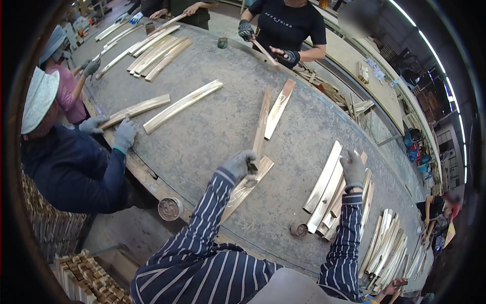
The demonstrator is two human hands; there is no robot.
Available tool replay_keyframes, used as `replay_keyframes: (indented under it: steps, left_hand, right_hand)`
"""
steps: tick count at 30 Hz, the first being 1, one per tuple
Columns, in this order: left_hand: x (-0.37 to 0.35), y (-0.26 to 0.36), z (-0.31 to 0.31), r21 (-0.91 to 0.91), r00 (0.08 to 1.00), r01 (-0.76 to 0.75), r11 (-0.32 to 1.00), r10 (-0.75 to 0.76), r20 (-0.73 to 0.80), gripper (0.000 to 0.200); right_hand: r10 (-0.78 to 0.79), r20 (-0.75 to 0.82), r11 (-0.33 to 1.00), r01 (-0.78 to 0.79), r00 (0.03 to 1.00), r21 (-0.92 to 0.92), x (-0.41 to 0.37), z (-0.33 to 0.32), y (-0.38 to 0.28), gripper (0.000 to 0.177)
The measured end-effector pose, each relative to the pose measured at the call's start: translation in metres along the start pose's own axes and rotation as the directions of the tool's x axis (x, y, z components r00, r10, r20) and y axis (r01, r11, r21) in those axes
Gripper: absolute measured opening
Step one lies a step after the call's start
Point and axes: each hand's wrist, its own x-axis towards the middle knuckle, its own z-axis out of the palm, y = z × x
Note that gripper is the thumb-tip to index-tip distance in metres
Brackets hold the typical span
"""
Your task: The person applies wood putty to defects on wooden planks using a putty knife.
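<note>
My left hand (pixel 238 164), in a grey glove, is closed around the near end of a brown wooden slat (pixel 263 119), which points away from me across the table. Under that hand lies another slat (pixel 233 205) with a pale chalk-like mark on it. A wider two-toned slat (pixel 280 110) rests just beyond. My gloved right hand (pixel 353 171) is over a row of pale slats (pixel 324 177), its fingers apart near their far ends. Close to my right forearm stands a small tin (pixel 299 230).
A tin of brown paste (pixel 170 209) sits at the near table edge. Two workers at the left and one across handle slats. More slats (pixel 159 55) lie at the far left, and a pile (pixel 386 248) at the right. A wood stack (pixel 91 278) stands below.
</note>
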Motion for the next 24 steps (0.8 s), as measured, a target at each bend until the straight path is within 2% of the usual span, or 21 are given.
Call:
replay_keyframes:
  steps: [1, 3, 4, 5, 6, 8, 11, 15, 17, 18, 19, 20, 21, 23, 24]
  left_hand:
    - [-0.012, -0.003, 0.008, 0.014, 1.0, -0.001, 1.0, 0.001, 0.006, 0.025]
    - [-0.03, -0.01, 0.023, -0.264, 0.998, 0.066, 0.962, -0.066, 0.006, 0.032]
    - [-0.027, -0.015, 0.02, -0.27, 1.0, 0.023, 0.963, -0.025, -0.006, 0.04]
    - [-0.027, -0.017, 0.021, -0.265, 0.999, 0.029, 0.964, -0.032, -0.008, 0.04]
    - [-0.026, -0.018, 0.023, -0.234, 0.999, -0.025, 0.972, 0.014, -0.049, 0.039]
    - [-0.031, -0.018, 0.028, -0.224, 0.991, -0.114, 0.968, 0.096, -0.092, 0.036]
    - [-0.031, -0.019, 0.018, -0.153, 0.995, -0.072, 0.986, 0.06, -0.086, 0.031]
    - [-0.043, -0.025, 0.021, -0.219, 0.999, -0.033, 0.975, 0.031, -0.011, 0.029]
    - [-0.05, -0.039, 0.023, -0.157, 0.985, -0.147, 0.977, 0.159, 0.068, 0.036]
    - [-0.06, -0.048, 0.021, -0.174, 0.993, -0.107, 0.979, 0.114, 0.033, 0.036]
    - [-0.073, -0.041, 0.034, -0.083, 0.981, -0.171, 0.982, 0.177, 0.08, 0.037]
    - [-0.083, -0.037, 0.045, 0.008, 0.96, -0.242, 0.97, 0.238, 0.145, 0.038]
    - [-0.09, -0.038, 0.053, 0.009, 0.965, -0.224, 0.975, 0.221, 0.142, 0.038]
    - [-0.098, -0.042, 0.065, 0.096, 0.947, -0.286, 0.953, 0.267, 0.178, 0.038]
    - [-0.097, -0.046, 0.069, 0.127, 0.952, -0.273, 0.954, 0.249, 0.181, 0.046]
  right_hand:
    - [-0.078, 0.026, 0.992, 0.075, 0.997, 0.099, 0.002, -0.003, -0.017, 0.038]
    - [-0.31, -0.07, 0.949, 0.313, 0.948, 0.036, 0.007, -0.008, -0.046, 0.029]
    - [-0.358, -0.114, 0.93, 0.365, 0.927, 0.046, 0.006, -0.014, -0.065, 0.025]
    - [-0.405, -0.157, 0.907, 0.417, 0.901, 0.054, 0.005, -0.022, -0.083, 0.022]
    - [-0.399, -0.156, 0.91, 0.411, 0.904, 0.057, 0.005, -0.03, -0.099, 0.022]
    - [-0.466, -0.27, 0.857, 0.505, 0.843, 0.098, 0.005, -0.044, -0.121, 0.021]
    - [-0.448, -0.204, 0.89, 0.457, 0.87, -0.006, 0.01, -0.047, -0.127, 0.023]
    - [-0.445, -0.205, 0.89, 0.455, 0.872, 0.001, 0.009, -0.042, -0.107, 0.022]
    - [-0.425, -0.25, 0.877, 0.464, 0.87, 0.125, 0.01, -0.024, -0.083, 0.02]
    - [-0.428, -0.295, 0.841, 0.496, 0.854, 0.216, 0.006, -0.016, -0.075, 0.021]
    - [-0.225, 0.009, 0.917, 0.209, 0.974, 0.339, -0.012, -0.037, -0.091, 0.023]
    - [-0.264, 0.03, 0.899, 0.235, 0.964, 0.369, -0.017, -0.028, -0.084, 0.023]
    - [-0.305, 0.035, 0.877, 0.266, 0.952, 0.4, -0.018, -0.017, -0.077, 0.023]
    - [-0.388, -0.028, 0.766, 0.339, 0.921, 0.547, -0.027, 0.012, -0.07, 0.025]
    - [-0.322, 0.103, 0.727, 0.176, 0.941, 0.664, -0.032, 0.024, -0.072, 0.029]
